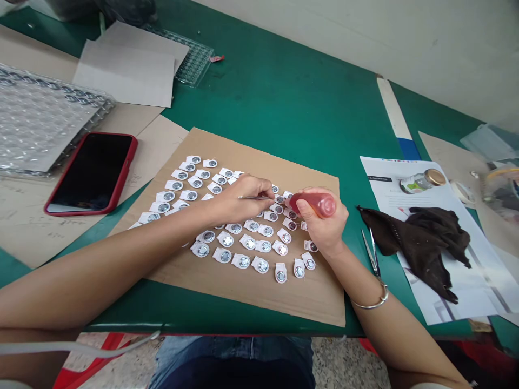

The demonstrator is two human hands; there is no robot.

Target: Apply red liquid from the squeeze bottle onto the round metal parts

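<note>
A brown cardboard sheet [251, 294] lies on the green table, bearing several rows of small round metal pieces with white tabs [242, 261]. Over the middle of these rows my left hand [251, 199] is closed in a pinch on thin metal tweezers [256, 197], their tips pointing to the right. My right hand [326, 227] wraps round a red squeeze bottle [318, 205], tilted with its base toward me. Its nozzle end is hidden near the pieces, close to my left fingertips. Whether either tool touches a piece I cannot tell.
On the left lie a phone in a red case [93, 173], a clear plastic tray [36, 119] and grey card [130, 67]. To the right are scissors [371, 254], a dark cloth [421, 237], printed paper [438, 313] and a small glass jar [421, 181].
</note>
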